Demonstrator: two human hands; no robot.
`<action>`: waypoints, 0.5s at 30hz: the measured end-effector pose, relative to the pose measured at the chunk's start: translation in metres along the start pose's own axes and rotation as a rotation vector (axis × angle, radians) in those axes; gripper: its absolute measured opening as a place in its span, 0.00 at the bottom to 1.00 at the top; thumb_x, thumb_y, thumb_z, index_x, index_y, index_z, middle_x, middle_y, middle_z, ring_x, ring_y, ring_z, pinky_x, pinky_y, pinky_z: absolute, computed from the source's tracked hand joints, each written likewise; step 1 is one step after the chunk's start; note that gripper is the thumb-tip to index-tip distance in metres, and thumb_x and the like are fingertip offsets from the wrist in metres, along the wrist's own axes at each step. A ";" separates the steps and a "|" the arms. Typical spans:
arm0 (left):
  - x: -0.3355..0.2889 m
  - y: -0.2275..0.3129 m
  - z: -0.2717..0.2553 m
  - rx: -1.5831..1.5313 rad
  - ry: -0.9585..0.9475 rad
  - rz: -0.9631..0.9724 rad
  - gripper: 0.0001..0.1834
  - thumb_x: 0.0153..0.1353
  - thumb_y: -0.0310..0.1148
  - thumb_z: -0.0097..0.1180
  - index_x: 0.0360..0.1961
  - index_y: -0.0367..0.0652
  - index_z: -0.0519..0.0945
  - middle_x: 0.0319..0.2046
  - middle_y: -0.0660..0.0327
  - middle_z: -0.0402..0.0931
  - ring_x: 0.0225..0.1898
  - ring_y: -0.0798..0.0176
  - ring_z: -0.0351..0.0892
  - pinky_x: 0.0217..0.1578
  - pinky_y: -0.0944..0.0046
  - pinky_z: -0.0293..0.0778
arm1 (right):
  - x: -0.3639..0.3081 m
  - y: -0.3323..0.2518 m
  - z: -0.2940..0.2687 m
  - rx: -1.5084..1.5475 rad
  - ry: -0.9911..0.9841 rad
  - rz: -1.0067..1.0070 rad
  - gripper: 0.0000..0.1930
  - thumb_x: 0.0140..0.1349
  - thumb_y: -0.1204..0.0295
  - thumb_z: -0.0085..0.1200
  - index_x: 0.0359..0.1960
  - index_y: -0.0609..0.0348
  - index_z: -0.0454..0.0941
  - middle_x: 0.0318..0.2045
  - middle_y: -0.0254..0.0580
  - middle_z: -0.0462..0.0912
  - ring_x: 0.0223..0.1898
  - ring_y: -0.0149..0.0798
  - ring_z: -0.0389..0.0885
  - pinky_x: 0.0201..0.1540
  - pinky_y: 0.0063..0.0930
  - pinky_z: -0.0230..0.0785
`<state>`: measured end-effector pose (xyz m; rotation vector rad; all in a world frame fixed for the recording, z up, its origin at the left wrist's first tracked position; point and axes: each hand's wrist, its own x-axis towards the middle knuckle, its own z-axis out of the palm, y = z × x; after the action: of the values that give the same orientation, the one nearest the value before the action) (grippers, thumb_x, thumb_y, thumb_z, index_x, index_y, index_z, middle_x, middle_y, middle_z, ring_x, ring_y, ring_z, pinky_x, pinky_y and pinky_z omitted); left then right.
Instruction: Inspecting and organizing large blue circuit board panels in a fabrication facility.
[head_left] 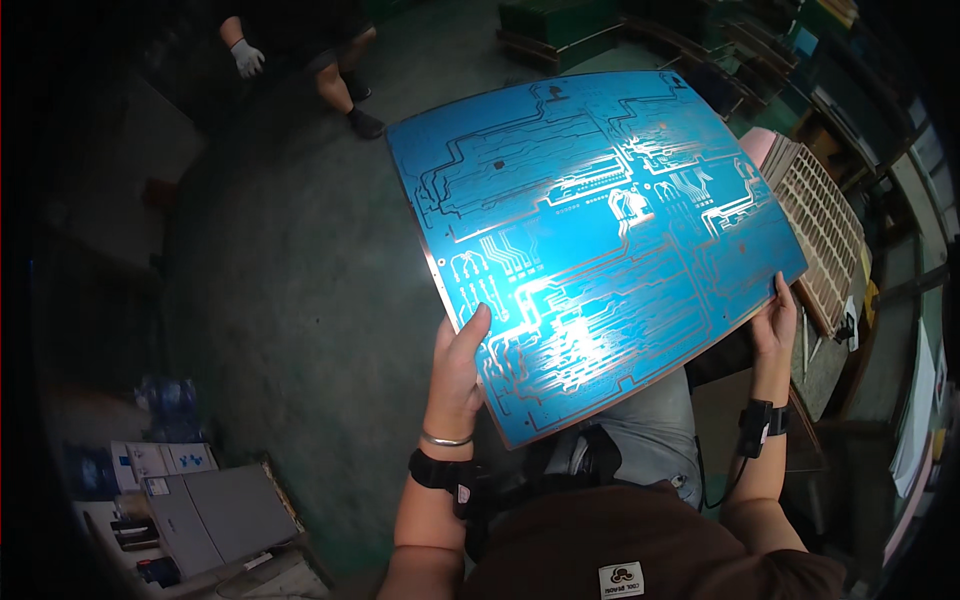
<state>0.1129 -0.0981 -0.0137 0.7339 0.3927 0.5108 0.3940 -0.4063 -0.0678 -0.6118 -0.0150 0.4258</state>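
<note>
A large blue circuit board panel with copper-coloured traces is held up in front of me, tilted so that light glares off its middle and lower part. My left hand grips its left edge near the lower corner, thumb on the printed face and the other fingers hidden behind. At the lower right corner my right hand holds the edge, its fingertips at the rim. Both wrists carry black straps.
On the right, a stack of slotted tan boards rests on a bench beside a pen-like white stick. Grey flat panels lie at lower left. Another person with a white-gloved hand stands at the far left. Dark stacks stand behind.
</note>
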 end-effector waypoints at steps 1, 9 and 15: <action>0.000 0.000 0.000 -0.001 0.002 -0.001 0.21 0.61 0.29 0.45 0.53 0.31 0.60 0.46 0.50 0.69 0.43 0.59 0.75 0.41 0.64 0.76 | 0.000 0.000 -0.001 0.011 0.014 -0.006 0.13 0.62 0.74 0.43 0.47 0.65 0.67 0.46 0.44 0.74 0.47 0.38 0.73 0.52 0.35 0.67; 0.002 0.000 -0.008 0.015 0.021 -0.032 0.21 0.61 0.29 0.46 0.53 0.31 0.61 0.46 0.50 0.70 0.43 0.59 0.75 0.41 0.64 0.75 | -0.001 0.005 -0.004 0.005 -0.010 0.044 0.12 0.62 0.73 0.43 0.46 0.65 0.68 0.45 0.45 0.75 0.47 0.39 0.74 0.52 0.34 0.66; -0.004 0.006 -0.009 0.076 0.045 -0.017 0.20 0.60 0.29 0.48 0.52 0.31 0.63 0.46 0.54 0.70 0.45 0.62 0.72 0.45 0.64 0.70 | -0.004 -0.006 -0.013 0.001 -0.003 -0.002 0.14 0.63 0.71 0.42 0.47 0.65 0.68 0.47 0.46 0.74 0.49 0.39 0.72 0.53 0.35 0.64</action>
<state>0.1038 -0.0922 -0.0149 0.7923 0.4616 0.4992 0.3947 -0.4191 -0.0747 -0.6098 -0.0180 0.4249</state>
